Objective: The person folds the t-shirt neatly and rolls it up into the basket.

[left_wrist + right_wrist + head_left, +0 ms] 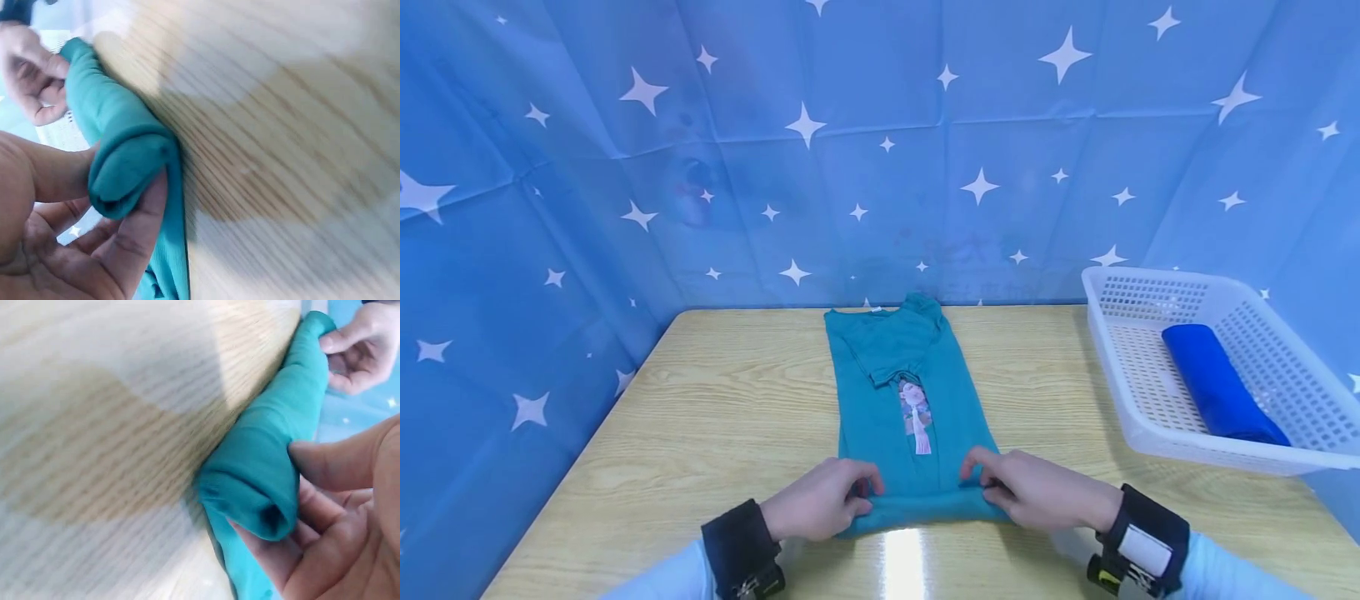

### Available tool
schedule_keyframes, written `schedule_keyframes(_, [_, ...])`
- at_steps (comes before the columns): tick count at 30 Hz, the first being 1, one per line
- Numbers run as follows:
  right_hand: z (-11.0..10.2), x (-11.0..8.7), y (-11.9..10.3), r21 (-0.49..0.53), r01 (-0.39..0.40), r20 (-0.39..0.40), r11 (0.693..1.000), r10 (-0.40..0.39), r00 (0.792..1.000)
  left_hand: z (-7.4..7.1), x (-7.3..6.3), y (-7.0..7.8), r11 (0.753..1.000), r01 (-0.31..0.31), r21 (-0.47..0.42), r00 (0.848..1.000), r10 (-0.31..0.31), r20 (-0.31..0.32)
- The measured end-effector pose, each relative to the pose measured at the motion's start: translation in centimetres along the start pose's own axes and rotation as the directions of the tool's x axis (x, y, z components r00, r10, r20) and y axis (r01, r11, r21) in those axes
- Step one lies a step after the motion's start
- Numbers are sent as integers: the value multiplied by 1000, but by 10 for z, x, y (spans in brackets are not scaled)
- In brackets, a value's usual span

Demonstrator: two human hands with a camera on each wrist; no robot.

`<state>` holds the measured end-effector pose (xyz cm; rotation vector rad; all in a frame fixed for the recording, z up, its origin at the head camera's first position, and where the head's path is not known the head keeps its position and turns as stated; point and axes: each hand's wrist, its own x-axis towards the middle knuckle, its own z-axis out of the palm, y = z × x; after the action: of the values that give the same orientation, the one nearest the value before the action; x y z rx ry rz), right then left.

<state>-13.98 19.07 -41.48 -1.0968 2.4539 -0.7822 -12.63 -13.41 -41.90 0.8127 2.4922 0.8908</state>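
Note:
A teal short-sleeved shirt (880,433) lies on the wooden table, its sides folded inward and a sleeve lying across its upper part. A printed patch with a pale tassel (916,417) shows at its middle. The edge nearest the person is rolled into a thick tube. My left hand (829,498) pinches the left end of this roll (128,165) between thumb and fingers. At the other end, my right hand (1037,490) grips the roll (256,469) the same way, thumb on one side and fingers curled at the other.
A white perforated basket (1112,350) stands on the right of the table, with a rolled dark blue cloth (1221,383) inside. Behind the table (737,392) hangs a blue curtain (865,175) with white stars.

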Motion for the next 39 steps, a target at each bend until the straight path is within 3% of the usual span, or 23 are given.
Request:
schedule_keyframes(3, [3,4,-1,-115,14,-56,993,-21,998,2,-1,1,995,-17,102,999,22,-47])
schedule_keyframes(5, [7,5,-1,-231,20,-107,973,-46,993,6,-1,3,975,-32,221,994,54,-93])
schedule_keyframes(9, [15,6,-2,-426,30,-190,904,-121,974,15,0,10,898,-52,436,979,132,-154])
schedule_keyframes(13, [20,5,-6,-532,70,-172,844,-188,967,24,-2,17,823,-103,559,970,207,-126])
schedule_keyframes(16, [24,3,-9,-553,82,-139,829,-189,972,30,-5,20,760,-127,638,962,250,-107])
schedule_keyframes(18, [25,1,-11,-537,72,-130,841,-166,977,32,-7,21,739,-121,663,960,258,-112])
schedule_keyframes(23, [27,0,-11,-517,40,-117,855,-117,986,35,-9,21,751,-98,654,958,248,-142])
schedule_keyframes(28, [26,1,-11,-529,36,-114,848,-113,987,36,-9,19,727,-95,680,953,264,-150])
schedule_keyframes(31, [22,0,-12,-503,48,-100,863,-113,989,36,-11,21,744,-97,661,957,253,-145])
schedule_keyframes(33, [17,0,-14,-467,58,-84,882,-110,990,33,-12,22,781,-99,616,964,230,-136])
schedule_keyframes(35, [12,-1,-15,-417,70,-59,906,-104,993,29,-14,23,834,-103,542,972,200,-124])
schedule_keyframes(39, [2,-1,-15,-249,83,2,965,-85,996,16,-14,22,951,-91,295,991,116,-68])
